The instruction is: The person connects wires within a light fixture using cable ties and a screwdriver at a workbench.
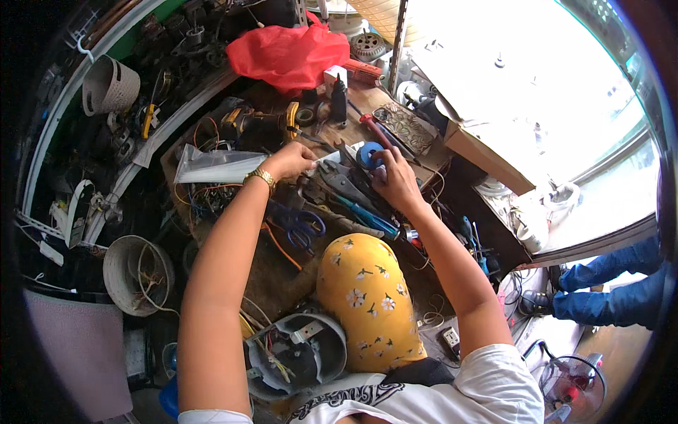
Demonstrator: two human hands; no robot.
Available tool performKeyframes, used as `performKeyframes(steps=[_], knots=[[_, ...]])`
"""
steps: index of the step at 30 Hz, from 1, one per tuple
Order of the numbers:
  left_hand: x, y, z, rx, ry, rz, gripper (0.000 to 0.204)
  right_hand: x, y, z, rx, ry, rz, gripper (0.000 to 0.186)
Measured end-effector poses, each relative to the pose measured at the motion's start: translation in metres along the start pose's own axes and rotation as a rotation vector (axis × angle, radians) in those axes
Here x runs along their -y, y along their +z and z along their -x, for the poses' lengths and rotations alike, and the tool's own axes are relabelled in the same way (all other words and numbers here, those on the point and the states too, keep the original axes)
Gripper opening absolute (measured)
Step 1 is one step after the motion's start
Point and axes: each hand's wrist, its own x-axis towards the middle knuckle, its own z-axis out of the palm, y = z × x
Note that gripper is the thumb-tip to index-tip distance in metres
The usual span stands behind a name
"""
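Observation:
My left hand (pixel 288 162), with a gold-coloured watch (pixel 260 178) at the wrist, reaches over the cluttered worktable. Its thumb and fingers are pinched together; what they hold, if anything, is too small to make out. My right hand (pixel 397 185) has its fingers closed at the edge of a roll of blue tape (pixel 368 155). Between and below the hands lie locking pliers (pixel 342 181) and a blue-handled tool (pixel 373 220). Just beyond the right hand is a red-handled tool (pixel 374 127). Dark blue-handled scissors (pixel 305 227) lie nearer me, right of my left forearm.
A clear plastic bag (pixel 215 167) and a yellow-black power tool (pixel 240 121) lie left. Behind are a red bag (pixel 286 56) and a cardboard box (pixel 487 157). A grey round housing with wires (pixel 321 346) sits near my lap. Another person's jeans-clad legs (pixel 607 283) show right.

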Motion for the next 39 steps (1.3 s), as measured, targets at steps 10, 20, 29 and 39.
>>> performKeyframes(steps=[10,20,29,39], knots=[[0.007,-0.01,0.056,-0.974,0.351,-0.332,0.009,0.003,-0.003,-0.004,0.076,-0.121,-0.077,0.049],[-0.025,0.001,0.268,-0.257,0.259,0.137,0.03,0.191,-0.084,0.02,0.152,-0.588,0.014,0.065],[0.005,0.088,0.386,-0.261,0.147,0.437,0.024,0.261,-0.092,0.088,0.471,-0.629,0.057,0.047],[0.049,0.175,0.452,-0.68,0.056,-0.016,0.038,0.255,-0.08,0.141,0.627,-0.6,0.071,0.048]])
